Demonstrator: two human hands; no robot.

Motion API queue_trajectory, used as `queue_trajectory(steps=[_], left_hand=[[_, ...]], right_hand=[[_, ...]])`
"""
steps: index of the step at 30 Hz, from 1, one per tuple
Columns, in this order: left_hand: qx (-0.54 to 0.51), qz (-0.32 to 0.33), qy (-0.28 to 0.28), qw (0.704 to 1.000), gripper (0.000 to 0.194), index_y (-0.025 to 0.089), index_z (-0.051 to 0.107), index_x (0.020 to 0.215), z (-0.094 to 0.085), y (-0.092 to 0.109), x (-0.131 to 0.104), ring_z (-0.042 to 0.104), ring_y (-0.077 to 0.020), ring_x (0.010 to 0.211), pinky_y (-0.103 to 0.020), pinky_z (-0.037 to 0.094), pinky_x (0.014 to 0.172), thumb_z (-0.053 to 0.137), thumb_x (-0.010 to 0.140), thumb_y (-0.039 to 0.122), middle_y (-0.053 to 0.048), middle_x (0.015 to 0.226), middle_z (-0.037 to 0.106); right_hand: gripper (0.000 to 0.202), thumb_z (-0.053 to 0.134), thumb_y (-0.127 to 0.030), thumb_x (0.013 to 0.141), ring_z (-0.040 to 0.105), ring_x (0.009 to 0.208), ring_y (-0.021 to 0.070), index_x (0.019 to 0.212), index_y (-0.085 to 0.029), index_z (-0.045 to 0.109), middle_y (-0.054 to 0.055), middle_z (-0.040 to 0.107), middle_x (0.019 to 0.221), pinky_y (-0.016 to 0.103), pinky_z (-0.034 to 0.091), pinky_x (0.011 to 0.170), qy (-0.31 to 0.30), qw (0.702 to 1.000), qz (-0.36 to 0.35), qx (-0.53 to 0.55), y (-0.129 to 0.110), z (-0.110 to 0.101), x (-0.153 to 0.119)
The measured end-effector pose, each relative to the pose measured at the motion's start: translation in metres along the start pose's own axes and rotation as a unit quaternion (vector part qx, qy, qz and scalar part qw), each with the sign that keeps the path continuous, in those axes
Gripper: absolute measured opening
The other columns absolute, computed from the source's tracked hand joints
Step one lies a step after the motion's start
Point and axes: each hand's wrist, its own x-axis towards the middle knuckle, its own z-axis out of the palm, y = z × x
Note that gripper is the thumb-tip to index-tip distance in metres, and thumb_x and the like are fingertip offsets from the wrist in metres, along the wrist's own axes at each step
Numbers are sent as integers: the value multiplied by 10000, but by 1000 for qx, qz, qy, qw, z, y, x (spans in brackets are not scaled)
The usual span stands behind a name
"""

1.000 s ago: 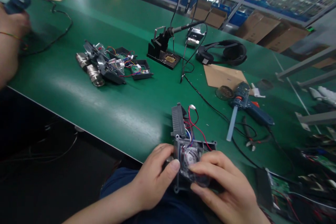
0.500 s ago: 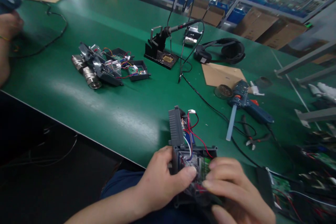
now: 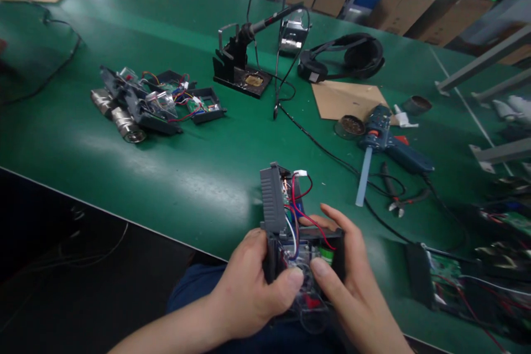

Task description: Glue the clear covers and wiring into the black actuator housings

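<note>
While the thumbs (image 3: 293,281) partly hide its middle, both hands (image 3: 253,282) (image 3: 357,282) hold the wired grey device (image 3: 305,254).

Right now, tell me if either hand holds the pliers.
No, the pliers lie on the bench, while the left hand and right hand are both on the grey housing.

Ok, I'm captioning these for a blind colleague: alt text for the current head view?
Left hand and right hand hold an open grey housing with coloured wires and a clear plastic part. On the green bench beyond: soldering iron, glue gun.
</note>
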Motion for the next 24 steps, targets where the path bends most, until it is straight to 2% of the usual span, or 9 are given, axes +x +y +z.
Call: queue_trajectory(steps=[3, 7, 13, 16, 20, 24], left_hand=[[12, 7, -11, 1000, 363, 144, 650, 1030, 0, 0, -1, 602, -266, 933, -375, 456, 867, 507, 783, 366, -84, 1014, 673], [36, -1, 1, 999, 392, 129, 655, 1040, 1, -2, -2, 602, -288, 956, -398, 457, 875, 488, 772, 361, -107, 1039, 674], [50, -45, 34, 997, 399, 124, 674, 999, 2, -4, -1, 614, -284, 906, -390, 477, 830, 502, 735, 370, -103, 970, 689], [13, -62, 24, 998, 387, 133, 692, 988, 2, -3, 0, 628, -277, 871, -370, 493, 790, 568, 711, 373, -89, 959, 707], [-41, -62, 16, 997, 349, 122, 707, 961, 4, -5, 1, 652, -288, 887, -373, 510, 799, 612, 725, 359, -92, 943, 720], [-95, -27, 18, 995, 330, 106, 705, 964, 8, -6, 3, 648, -288, 931, -379, 506, 861, 611, 723, 311, -105, 990, 712]], right_hand=[[495, 480, -457, 999, 527, 1149, 173, 1422, -302, 274, 34, 531, 1233, 260, 468, 952, 6, 999, -31, -11, 3, -1, 1], [489, 488, -419, 996, 549, 1110, 176, 1418, -277, 287, 49, 540, 1205, 268, 482, 918, 4, 999, -43, -18, 3, 0, 5], [392, 596, -397, 953, 600, 1012, 130, 1297, -291, 439, 2, 614, 1093, 165, 486, 859, 35, 997, -36, 60, 3, 4, 9], [404, 622, -441, 936, 611, 994, 128, 1273, -287, 461, -2, 626, 1076, 154, 487, 852, 45, 994, -34, 90, 3, 5, 12], [556, 654, -515, 896, 648, 902, 154, 1319, -248, 410, 13, 651, 1011, 192, 525, 809, 37, 992, -10, 123, 2, 7, 12], [495, 617, -418, 936, 668, 875, 176, 1335, -241, 383, 18, 657, 981, 223, 562, 764, 17, 994, -24, 103, 8, 5, 9]])
